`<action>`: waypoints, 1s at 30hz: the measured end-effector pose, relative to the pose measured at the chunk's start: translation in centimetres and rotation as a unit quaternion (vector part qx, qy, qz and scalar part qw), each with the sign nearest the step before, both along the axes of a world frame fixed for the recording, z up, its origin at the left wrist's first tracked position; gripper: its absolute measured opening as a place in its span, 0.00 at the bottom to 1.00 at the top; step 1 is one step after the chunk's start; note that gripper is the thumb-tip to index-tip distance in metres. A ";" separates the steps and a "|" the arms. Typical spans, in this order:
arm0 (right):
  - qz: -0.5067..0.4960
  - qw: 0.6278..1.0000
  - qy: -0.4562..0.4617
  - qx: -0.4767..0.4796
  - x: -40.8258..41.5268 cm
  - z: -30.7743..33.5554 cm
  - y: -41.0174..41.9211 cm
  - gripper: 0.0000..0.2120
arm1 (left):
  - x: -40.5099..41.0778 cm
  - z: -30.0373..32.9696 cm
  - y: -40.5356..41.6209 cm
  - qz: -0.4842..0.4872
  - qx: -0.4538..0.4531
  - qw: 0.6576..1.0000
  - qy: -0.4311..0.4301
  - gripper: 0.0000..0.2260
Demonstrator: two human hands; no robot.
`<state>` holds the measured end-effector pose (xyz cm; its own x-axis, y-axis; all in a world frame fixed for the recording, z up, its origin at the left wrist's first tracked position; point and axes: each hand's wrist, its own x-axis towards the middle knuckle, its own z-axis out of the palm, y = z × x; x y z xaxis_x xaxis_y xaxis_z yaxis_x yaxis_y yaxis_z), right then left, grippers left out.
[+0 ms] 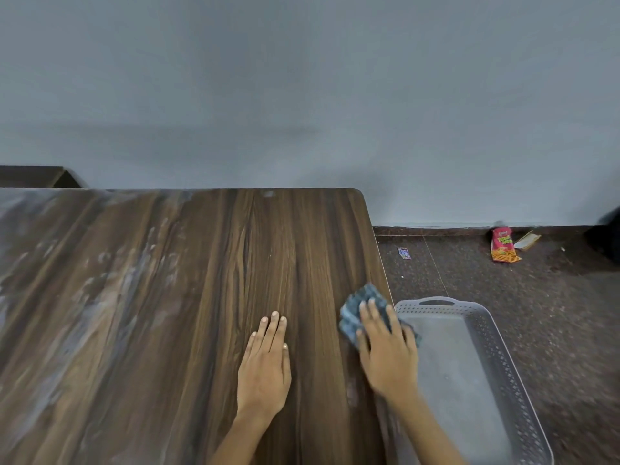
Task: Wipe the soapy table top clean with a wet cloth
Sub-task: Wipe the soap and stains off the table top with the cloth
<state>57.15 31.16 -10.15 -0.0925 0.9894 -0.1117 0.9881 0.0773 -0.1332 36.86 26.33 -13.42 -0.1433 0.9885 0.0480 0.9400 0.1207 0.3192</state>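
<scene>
A dark wood-grain table top fills the left and middle of the view. Whitish soapy streaks cover its left half, while the right half looks dark and streak-free. My right hand presses flat on a blue checked cloth at the table's right edge, fingers straight over it. My left hand rests flat on the wood beside it, fingers together and holding nothing.
A grey perforated plastic tray sits just off the table's right edge, below my right hand. A red snack packet, a small blue wrapper and other litter lie on the dark floor by the grey wall.
</scene>
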 end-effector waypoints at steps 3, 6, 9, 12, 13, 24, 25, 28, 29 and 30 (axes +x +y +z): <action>-0.059 0.998 0.011 -0.027 -1.3 0.2 5.4 0.29 | -0.1 -0.1 -0.7 -0.005 0.004 1.000 0.008 0.22; -0.017 0.999 0.009 -0.049 -4.8 0.2 7.3 0.25 | -0.2 -0.2 -2.0 -0.013 -0.002 1.000 0.003 0.22; 0.096 0.995 0.005 0.013 -7.5 0.1 2.6 0.26 | -0.6 -0.1 -3.1 -0.028 -0.014 0.999 -0.013 0.22; 0.140 0.989 0.038 -0.025 -6.4 -0.2 -5.5 0.25 | -0.8 0.1 -3.6 -0.032 -0.017 0.999 -0.021 0.22; 0.129 0.990 0.046 -0.029 -5.3 -0.3 -7.6 0.24 | -0.8 0.2 -3.7 -0.032 -0.015 0.999 -0.026 0.22; -0.075 0.997 0.006 -0.024 -2.8 0.7 -0.6 0.29 | -0.4 -0.2 -4.7 -0.012 0.000 1.000 -0.011 0.22; -0.026 1.000 -0.001 -0.012 -3.9 0.7 -1.2 0.30 | -0.5 -0.3 -4.8 -0.013 0.001 1.000 -0.011 0.22; 0.095 0.995 0.004 0.004 -5.3 -0.4 -6.6 0.38 | -0.6 -0.4 -5.3 -0.018 0.002 1.000 -0.004 0.23; 0.107 0.994 0.011 -0.002 -5.1 -0.7 -9.0 0.40 | -0.7 -0.4 -5.5 -0.020 0.002 1.000 -0.003 0.23; 0.108 0.994 0.023 -0.015 -4.5 -0.7 -11.2 0.39 | -0.7 -0.4 -5.6 -0.022 0.002 1.000 -0.003 0.23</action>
<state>52.64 19.95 -10.85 -0.3085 0.9422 -0.1308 0.9416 0.2830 -0.1828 36.19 20.71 -13.85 -0.1002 0.9936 0.0519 0.9424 0.0780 0.3252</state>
